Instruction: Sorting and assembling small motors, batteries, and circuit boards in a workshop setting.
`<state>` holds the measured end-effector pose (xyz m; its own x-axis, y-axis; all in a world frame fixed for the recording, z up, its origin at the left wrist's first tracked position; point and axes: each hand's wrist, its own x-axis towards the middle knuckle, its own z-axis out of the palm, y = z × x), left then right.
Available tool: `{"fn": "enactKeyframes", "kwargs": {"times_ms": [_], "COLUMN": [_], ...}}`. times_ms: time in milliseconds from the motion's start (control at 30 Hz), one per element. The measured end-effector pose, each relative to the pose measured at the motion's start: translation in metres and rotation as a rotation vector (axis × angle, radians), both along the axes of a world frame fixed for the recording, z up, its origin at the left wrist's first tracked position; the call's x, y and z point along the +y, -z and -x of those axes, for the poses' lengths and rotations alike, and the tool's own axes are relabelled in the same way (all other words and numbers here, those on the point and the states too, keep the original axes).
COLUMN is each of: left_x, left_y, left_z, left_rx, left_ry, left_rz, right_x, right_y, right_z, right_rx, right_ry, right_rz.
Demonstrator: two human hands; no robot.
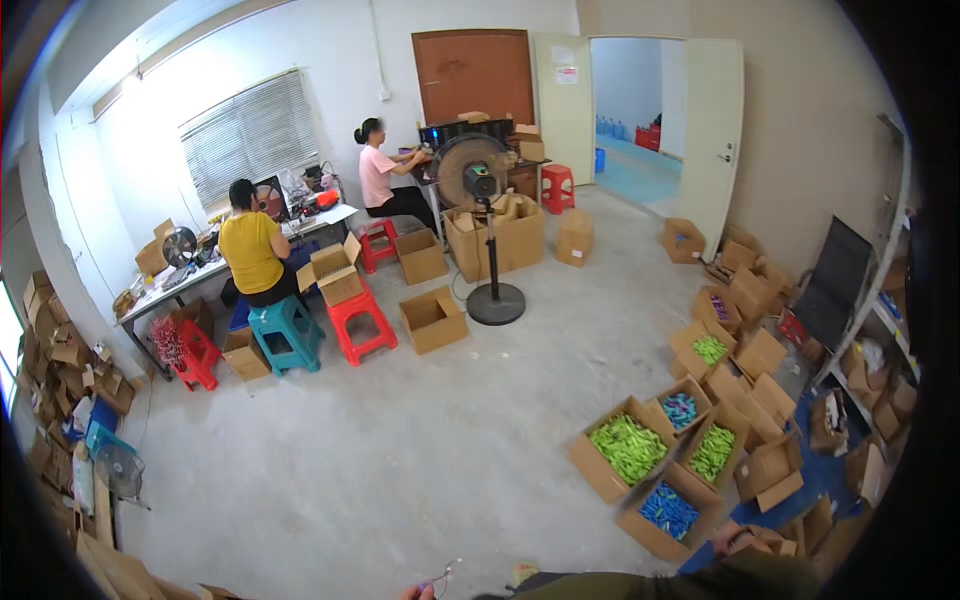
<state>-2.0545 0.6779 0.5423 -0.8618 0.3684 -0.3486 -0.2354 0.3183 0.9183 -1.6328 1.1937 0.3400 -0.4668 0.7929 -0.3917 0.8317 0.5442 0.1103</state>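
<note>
At the bottom edge, only the fingertips of my left hand (415, 593) show, closed on a thin wire (447, 572) that curls up above them. Something small and purplish sits at the fingertips, too small to name. Far to the right, what looks like my right hand (738, 541) is by the cardboard boxes, beyond a dark olive sleeve (640, 586). Its fingers are blurred and partly hidden, so whether it holds anything does not show. Close to it stands an open box of blue pieces (670, 510).
Open boxes hold green pieces (628, 448); several more cardboard boxes line the right side beside a shelf rack (880, 330). A standing fan (495, 300) is mid-room. Two people sit at work tables, one in yellow (252, 250), one in pink (377, 178). Stools (287, 335) stand nearby.
</note>
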Motion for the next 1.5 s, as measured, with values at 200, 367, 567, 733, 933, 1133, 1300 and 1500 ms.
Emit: {"fn": "enactKeyframes", "kwargs": {"times_ms": [200, 367, 567, 733, 933, 1133, 1300, 1500], "left_x": [0.027, 0.124, 0.297, 0.416, 0.479, 0.501, 0.552, 0.609], "left_y": [0.023, 0.041, -0.006, -0.050, -0.026, -0.050, -0.054, -0.057], "left_z": [0.206, 0.418, 0.670, 0.807, 0.904, 0.986, 1.081, 1.196], "left_rx": [-0.158, -0.074, 0.161, 0.190, -0.126, 0.080, 0.295, 0.363], "left_ry": [-0.412, -0.326, -0.052, 0.150, -0.103, 0.150, 0.430, 0.675], "left_rz": [0.027, 0.065, 0.114, 0.005, -0.195, 0.054, -0.036, -0.048], "right_x": [0.094, 0.048, 0.129, 0.206, 0.311, 0.254, 0.225, 0.269], "right_y": [-0.090, -0.191, -0.080, -0.076, -0.118, -0.283, -0.292, -0.289], "right_z": [0.535, 0.834, 0.836, 0.841, 1.078, 1.363, 1.435, 1.502], "right_rx": [0.559, 1.107, -0.133, -0.001, 0.069, 1.036, 0.713, 0.769], "right_ry": [-0.471, -0.543, -0.702, -0.202, -0.470, -0.918, -0.835, -0.640], "right_rz": [0.119, 0.529, 0.654, 0.668, 0.412, 0.495, 0.985, 0.746]}}
